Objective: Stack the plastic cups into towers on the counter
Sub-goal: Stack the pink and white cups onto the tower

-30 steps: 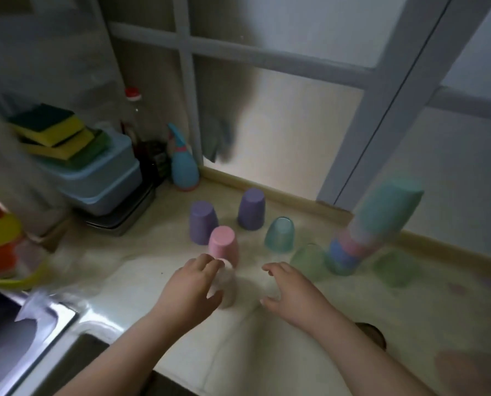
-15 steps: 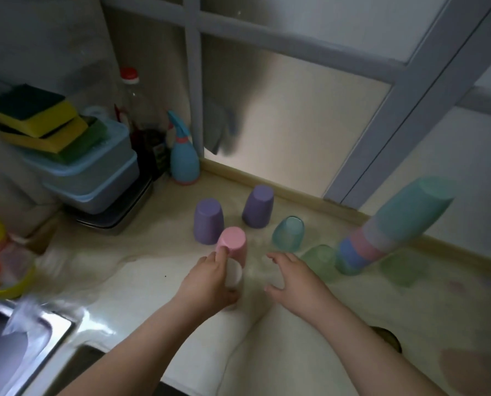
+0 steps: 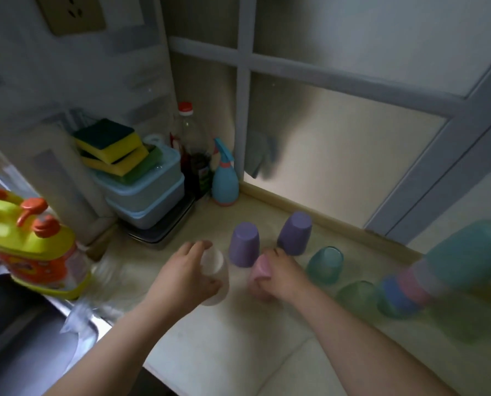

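Upside-down plastic cups stand on the pale counter (image 3: 238, 338). My left hand (image 3: 185, 277) grips a white cup (image 3: 214, 267). My right hand (image 3: 284, 274) holds a pink cup (image 3: 260, 270) just right of it. Behind them stand two purple cups (image 3: 244, 244) (image 3: 295, 232). A teal cup (image 3: 324, 264) and a pale green cup (image 3: 355, 295) sit to the right. At far right a tower of nested cups (image 3: 438, 270), teal on top with pink and blue below, leans towards the camera.
A steel sink (image 3: 24, 338) lies at the lower left, with a yellow and orange detergent bottle (image 3: 35, 252) beside it. Stacked blue containers (image 3: 144, 195) topped with sponges (image 3: 110, 147), a dark bottle (image 3: 192, 155) and a blue spray bottle (image 3: 224, 181) crowd the back left corner. A frosted window (image 3: 338, 138) backs the counter.
My right hand moved left and closed on the pink cup. My left hand shifted the white cup to the left, away from the pink one. The camera view tilted up.
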